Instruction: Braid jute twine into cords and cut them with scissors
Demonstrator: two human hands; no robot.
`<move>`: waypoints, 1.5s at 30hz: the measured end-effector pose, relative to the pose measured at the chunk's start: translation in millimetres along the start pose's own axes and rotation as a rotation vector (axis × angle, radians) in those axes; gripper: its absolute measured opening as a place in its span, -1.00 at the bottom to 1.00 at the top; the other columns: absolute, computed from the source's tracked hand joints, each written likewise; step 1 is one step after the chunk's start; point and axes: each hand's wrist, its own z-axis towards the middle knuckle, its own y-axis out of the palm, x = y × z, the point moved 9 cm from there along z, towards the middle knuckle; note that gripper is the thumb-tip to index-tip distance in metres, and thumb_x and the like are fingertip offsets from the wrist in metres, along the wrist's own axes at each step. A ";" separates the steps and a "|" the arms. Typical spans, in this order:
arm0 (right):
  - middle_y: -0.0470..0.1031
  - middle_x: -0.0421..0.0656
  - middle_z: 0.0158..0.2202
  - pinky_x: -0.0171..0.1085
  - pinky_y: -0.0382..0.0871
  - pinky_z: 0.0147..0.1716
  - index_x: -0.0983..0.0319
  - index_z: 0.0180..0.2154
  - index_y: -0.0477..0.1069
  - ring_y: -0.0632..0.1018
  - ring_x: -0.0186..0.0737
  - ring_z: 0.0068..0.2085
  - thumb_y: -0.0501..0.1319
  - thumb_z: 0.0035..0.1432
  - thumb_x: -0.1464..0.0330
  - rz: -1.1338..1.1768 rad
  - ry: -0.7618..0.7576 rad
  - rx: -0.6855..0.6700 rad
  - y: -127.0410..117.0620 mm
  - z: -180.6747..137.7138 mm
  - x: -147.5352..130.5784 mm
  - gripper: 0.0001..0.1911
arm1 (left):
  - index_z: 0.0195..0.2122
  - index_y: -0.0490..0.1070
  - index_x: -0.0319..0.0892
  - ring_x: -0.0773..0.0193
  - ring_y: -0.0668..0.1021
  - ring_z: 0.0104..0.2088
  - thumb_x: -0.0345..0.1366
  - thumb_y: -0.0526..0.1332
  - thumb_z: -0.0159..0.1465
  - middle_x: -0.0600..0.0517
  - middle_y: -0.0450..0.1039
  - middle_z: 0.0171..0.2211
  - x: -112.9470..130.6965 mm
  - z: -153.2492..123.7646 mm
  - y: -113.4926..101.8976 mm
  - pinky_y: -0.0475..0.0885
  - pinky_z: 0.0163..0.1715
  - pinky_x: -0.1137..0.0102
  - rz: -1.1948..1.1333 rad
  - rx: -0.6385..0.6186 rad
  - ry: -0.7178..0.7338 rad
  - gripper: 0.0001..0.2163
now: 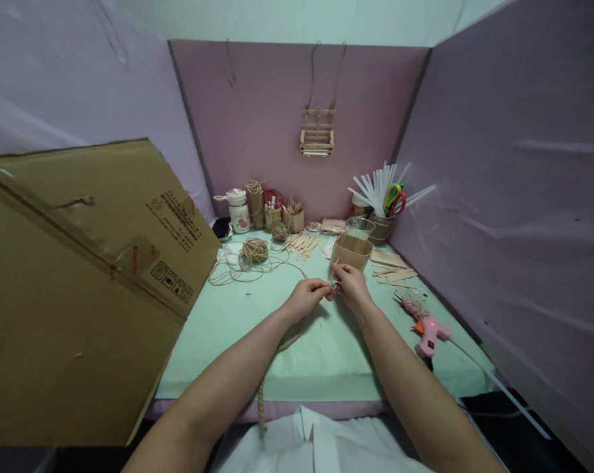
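Observation:
My left hand [304,299] is closed, its thumb and fingers pinching jute twine [290,341] over the middle of the table. Close beside it, my right hand [352,287] is closed in a pinch on the same twine, with a small loop of it between the two hands. From the hands the twine runs back under my left forearm, and a braided length [261,401] hangs over the table's front edge. Just behind my right hand stands an upright craft-stick holder [352,251]. The exact fingertip grip is too small to make out.
A pink glue gun [430,332] lies to the right with a long glue stick in it. A twine ball [255,250] with loose strands sits back left. Craft sticks [301,245], a clear cup [361,227] and scissors [394,199] are behind. A large cardboard box [94,282] blocks the left.

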 end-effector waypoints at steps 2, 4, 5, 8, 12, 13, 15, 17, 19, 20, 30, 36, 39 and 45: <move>0.19 -0.30 -0.71 -0.31 0.10 -0.65 0.21 -0.53 0.33 0.23 -0.35 -0.66 0.24 -0.13 0.02 -0.079 0.026 -0.034 0.8 2.3 5.3 -0.63 | -0.49 0.48 -0.25 0.44 0.25 -0.59 -0.14 0.20 0.12 0.04 0.39 -0.57 0.7 0.2 -0.1 0.17 -0.55 0.46 -0.017 0.005 0.008 -0.75; 0.21 -0.26 -0.70 -0.30 0.12 -0.61 0.22 -0.55 0.34 0.27 -0.31 -0.62 0.18 -0.05 0.04 -0.250 -0.045 -0.016 -2.4 3.4 0.1 -0.64 | -0.41 0.49 -0.26 0.45 0.22 -0.61 -0.12 0.19 0.12 0.04 0.40 -0.54 -2.1 2.3 -5.9 0.14 -0.58 0.47 -0.052 0.053 0.008 -0.73; 0.24 -0.23 -0.68 -0.29 0.15 -0.57 0.22 -0.57 0.33 0.30 -0.28 -0.58 0.15 0.00 0.06 -0.360 -0.123 0.015 -4.5 2.6 -7.5 -0.64 | -0.38 0.49 -0.26 0.45 0.22 -0.61 -0.12 0.18 0.12 0.04 0.41 -0.53 -4.6 3.7 -11.7 0.14 -0.58 0.48 -0.063 0.100 0.008 -0.73; 0.35 -0.13 -0.53 -0.25 0.24 -0.41 0.23 -0.52 0.37 0.38 -0.20 -0.42 0.11 0.09 0.17 -0.614 -0.452 0.064 2.4 -10.6 -39.0 -0.71 | -0.35 0.48 -0.25 0.42 0.29 -0.56 -0.16 0.17 0.14 0.04 0.41 -0.53 -13.0 6.6 -36.5 0.21 -0.53 0.48 -0.030 0.299 0.011 -0.75; 0.36 -0.08 -0.27 -0.26 0.30 -0.32 0.21 -0.20 0.40 0.40 -0.23 -0.31 0.10 0.15 0.33 -0.636 -0.779 -0.149 33.9 -38.7 -60.8 -0.81 | -0.36 0.48 -0.23 0.35 0.40 -0.47 -0.22 0.13 0.15 0.05 0.41 -0.54 -18.5 7.9 -55.2 0.31 -0.38 0.42 0.086 0.422 0.016 -0.79; 0.34 -0.08 -0.24 -0.26 0.31 -0.31 0.20 -0.17 0.39 0.41 -0.23 -0.30 0.09 0.17 0.35 -0.635 -0.813 -0.190 38.9 -43.4 -62.5 -0.80 | -0.36 0.48 -0.23 0.34 0.42 -0.46 -0.23 0.12 0.16 0.05 0.41 -0.54 -17.7 8.1 -55.7 0.32 -0.35 0.40 0.111 0.421 0.026 -0.79; 0.31 -0.07 -0.21 -0.26 0.33 -0.30 0.18 -0.18 0.41 0.41 -0.23 -0.27 0.06 0.19 0.37 -0.639 -0.857 -0.210 42.7 -48.9 -65.6 -0.80 | -0.38 0.47 -0.22 0.32 0.44 -0.44 -0.25 0.11 0.16 0.05 0.41 -0.55 -14.3 7.9 -53.7 0.33 -0.31 0.39 0.160 0.404 0.051 -0.80; 0.30 -0.08 -0.23 -0.25 0.33 -0.27 0.18 -0.23 0.44 0.41 -0.22 -0.25 0.06 0.20 0.37 -0.646 -0.889 -0.199 42.6 -51.4 -68.8 -0.81 | -0.42 0.46 -0.21 0.32 0.44 -0.44 -0.27 0.10 0.16 0.06 0.42 -0.55 -10.8 7.1 -49.7 0.33 -0.31 0.39 0.207 0.381 0.066 -0.81; 0.30 -0.09 -0.25 -0.24 0.33 -0.26 0.18 -0.28 0.46 0.41 -0.22 -0.25 0.07 0.20 0.37 -0.649 -0.906 -0.197 42.2 -52.6 -71.1 -0.81 | -0.44 0.45 -0.21 0.32 0.44 -0.44 -0.29 0.08 0.16 0.06 0.42 -0.54 -8.6 6.2 -46.2 0.32 -0.33 0.41 0.243 0.360 0.069 -0.82; 0.31 -0.09 -0.27 -0.23 0.33 -0.25 0.18 -0.31 0.47 0.41 -0.21 -0.26 0.08 0.19 0.36 -0.649 -0.908 -0.196 41.9 -52.7 -71.9 -0.82 | -0.44 0.45 -0.21 0.33 0.44 -0.44 -0.30 0.08 0.16 0.06 0.42 -0.54 -7.8 5.9 -45.0 0.32 -0.34 0.42 0.258 0.353 0.069 -0.82; 0.39 -0.14 -0.38 -0.31 0.26 -0.39 0.22 -0.47 0.40 0.41 -0.26 -0.33 0.18 0.08 0.20 -0.414 -0.564 -0.210 36.0 -30.5 -53.5 -0.77 | -0.38 0.48 -0.21 0.35 0.41 -0.48 -0.28 0.09 0.15 0.09 0.38 -0.58 -5.5 7.5 -45.3 0.29 -0.37 0.45 0.258 0.338 0.078 -0.80; 0.36 -0.25 -0.50 -0.36 0.19 -0.50 0.22 -0.45 0.36 0.33 -0.37 -0.48 0.25 -0.10 0.08 -0.063 -0.062 -0.214 29.4 -13.3 -8.8 -0.67 | -0.48 0.46 -0.20 0.36 0.39 -0.50 -0.25 0.09 0.16 0.10 0.36 -0.60 -2.7 7.1 -34.0 0.26 -0.42 0.46 0.311 0.278 0.077 -0.79; 0.31 -0.27 -0.54 -0.38 0.15 -0.53 0.23 -0.48 0.36 0.30 -0.39 -0.50 0.29 -0.16 0.07 -0.059 0.016 -0.195 26.9 -14.3 -3.2 -0.64 | -0.48 0.45 -0.20 0.36 0.39 -0.50 -0.23 0.08 0.17 0.10 0.38 -0.59 -3.4 5.0 -32.8 0.25 -0.43 0.46 0.321 0.295 0.061 -0.78; 0.36 -0.25 -0.51 -0.38 0.14 -0.54 0.23 -0.48 0.38 0.33 -0.37 -0.48 0.33 -0.21 0.07 -0.085 -0.014 -0.199 26.5 -18.2 -11.5 -0.62 | -0.44 0.49 -0.22 0.36 0.40 -0.49 -0.17 0.10 0.17 0.08 0.43 -0.55 -0.3 2.9 -36.1 0.23 -0.45 0.46 0.335 0.330 0.075 -0.74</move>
